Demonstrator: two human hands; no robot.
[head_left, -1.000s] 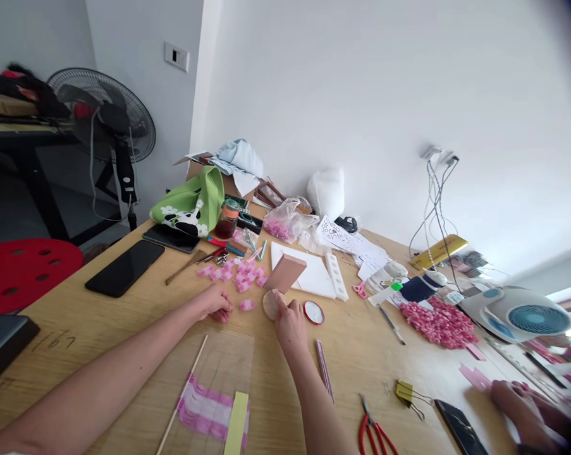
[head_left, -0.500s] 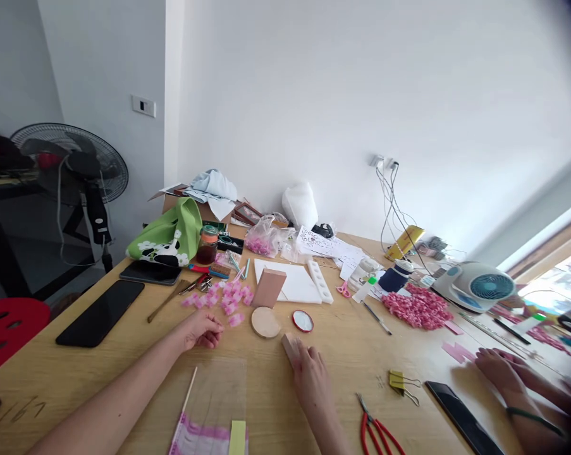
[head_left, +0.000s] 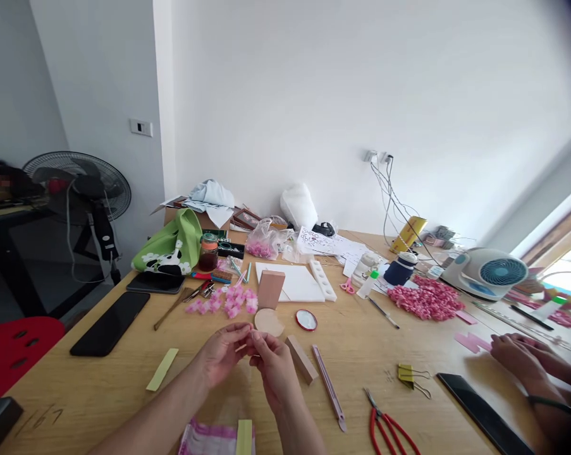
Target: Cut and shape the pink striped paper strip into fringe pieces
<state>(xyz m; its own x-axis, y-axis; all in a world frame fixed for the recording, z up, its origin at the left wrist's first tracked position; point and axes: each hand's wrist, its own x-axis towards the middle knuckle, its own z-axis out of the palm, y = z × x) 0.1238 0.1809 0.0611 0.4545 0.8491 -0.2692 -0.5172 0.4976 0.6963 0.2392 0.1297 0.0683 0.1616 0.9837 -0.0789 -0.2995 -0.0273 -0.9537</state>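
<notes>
wooden tabletop (head_left: 90,385) | left hand (head_left: 221,354), right hand (head_left: 273,370): grips together | thin pale stick (head_left: 241,347) pinched between them

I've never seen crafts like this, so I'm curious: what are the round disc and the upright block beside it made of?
The round disc looks like pale, unpainted wood, with a matte surface, though cork is possible. The upright block seems sanded wood: pinkish tan, matte, square-edged, but no grain is clear enough to be sure.

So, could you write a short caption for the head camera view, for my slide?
The left hand and right hand hold a small pale piece over a worktable, near a round wooden disc.
</notes>
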